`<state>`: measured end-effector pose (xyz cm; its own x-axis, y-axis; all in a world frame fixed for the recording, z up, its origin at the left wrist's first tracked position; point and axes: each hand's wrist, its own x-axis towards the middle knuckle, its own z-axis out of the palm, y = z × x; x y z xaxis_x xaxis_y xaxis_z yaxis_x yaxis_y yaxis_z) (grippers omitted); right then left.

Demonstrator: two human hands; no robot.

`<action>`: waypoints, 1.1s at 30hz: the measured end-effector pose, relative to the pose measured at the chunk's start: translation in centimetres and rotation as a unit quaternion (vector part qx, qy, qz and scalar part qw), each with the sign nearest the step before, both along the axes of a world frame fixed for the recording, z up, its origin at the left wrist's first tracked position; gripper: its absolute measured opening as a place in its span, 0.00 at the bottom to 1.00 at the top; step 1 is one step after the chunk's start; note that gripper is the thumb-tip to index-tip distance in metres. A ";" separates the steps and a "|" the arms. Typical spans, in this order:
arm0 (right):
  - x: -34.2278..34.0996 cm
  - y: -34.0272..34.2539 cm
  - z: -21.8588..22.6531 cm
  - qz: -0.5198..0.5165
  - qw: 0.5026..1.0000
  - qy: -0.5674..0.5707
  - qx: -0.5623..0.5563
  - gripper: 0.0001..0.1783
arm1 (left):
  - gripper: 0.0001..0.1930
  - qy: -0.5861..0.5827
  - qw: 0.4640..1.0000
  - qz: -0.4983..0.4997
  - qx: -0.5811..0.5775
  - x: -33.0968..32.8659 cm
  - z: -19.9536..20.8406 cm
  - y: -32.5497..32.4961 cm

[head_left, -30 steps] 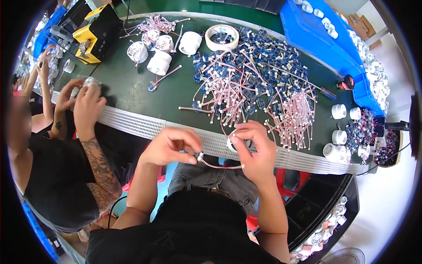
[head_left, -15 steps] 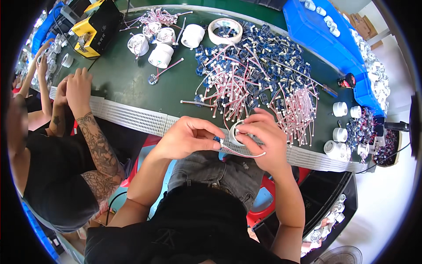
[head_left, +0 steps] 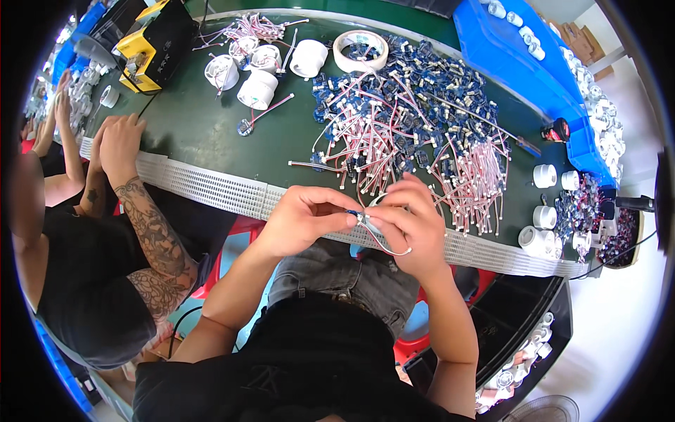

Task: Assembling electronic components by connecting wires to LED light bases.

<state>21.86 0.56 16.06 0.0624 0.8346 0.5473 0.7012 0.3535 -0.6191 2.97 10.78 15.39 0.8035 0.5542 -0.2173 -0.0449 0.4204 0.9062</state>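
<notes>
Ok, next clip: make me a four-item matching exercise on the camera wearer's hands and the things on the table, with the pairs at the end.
Column one
1. Wearer's left hand
2. Wearer's right hand
3. Tape roll
4. Boxy machine

Column two
A. Yellow and black, toward the left of the green table
B. Pinching a small blue circuit board
C. Lying at the far-left edge of the blue board heap
D. Holding a white round part, mostly hidden

Pairs: 1-B, 2-D, 3-C, 4-A
</notes>
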 end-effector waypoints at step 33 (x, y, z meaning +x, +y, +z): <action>1.5 0.1 0.0 0.110 0.971 0.190 -0.095 0.09 | 0.06 -0.013 0.948 0.010 0.319 0.4 -0.5 -0.9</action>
<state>23.41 0.68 16.10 0.0373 0.9343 0.3546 0.3303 0.3234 -0.8868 3.40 9.84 14.92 0.7924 0.5808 0.1864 -0.0732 -0.2128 0.9743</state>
